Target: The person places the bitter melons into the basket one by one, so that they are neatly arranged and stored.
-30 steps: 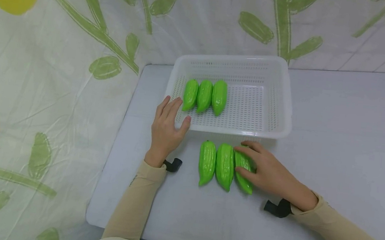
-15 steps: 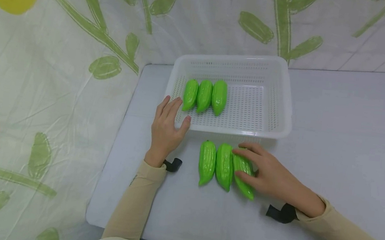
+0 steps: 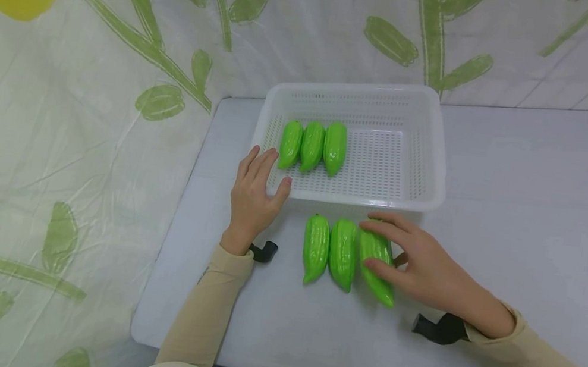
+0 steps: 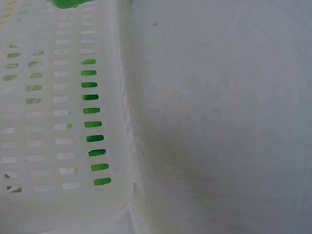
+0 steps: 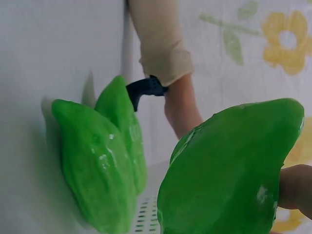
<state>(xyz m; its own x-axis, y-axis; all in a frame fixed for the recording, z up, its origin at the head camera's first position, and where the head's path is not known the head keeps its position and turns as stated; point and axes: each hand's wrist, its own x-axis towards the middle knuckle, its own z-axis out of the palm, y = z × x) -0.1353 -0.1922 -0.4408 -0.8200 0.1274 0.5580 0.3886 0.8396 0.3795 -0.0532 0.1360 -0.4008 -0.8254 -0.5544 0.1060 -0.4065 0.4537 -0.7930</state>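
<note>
My right hand [image 3: 425, 266] holds a glossy green bitter melon [image 3: 376, 264] between thumb and fingers. In the right wrist view, that bitter melon [image 5: 224, 170] looks raised off the tabletop. Two more bitter melons, one on the left [image 3: 316, 248] and one in the middle [image 3: 343, 254], lie side by side on the table just left of it. Behind them stands a white perforated plastic basket [image 3: 357, 201], where three bitter melons [image 3: 313, 146] lie in a row at the left. At the basket's front left corner rests my left hand [image 3: 255, 197], fingers extended and thumb spread.
A pale cloth covers the table [image 3: 525, 232]. Behind and to the left hangs a curtain [image 3: 309, 41] with yellow flowers and green leaves. Each wrist carries a black camera mount, one on the left [image 3: 264, 252] and one on the right [image 3: 440, 328].
The right hand has shifted a little right with its bitter melon, which has come away from the middle one and looks lifted. The left hand and basket have stayed put.
</note>
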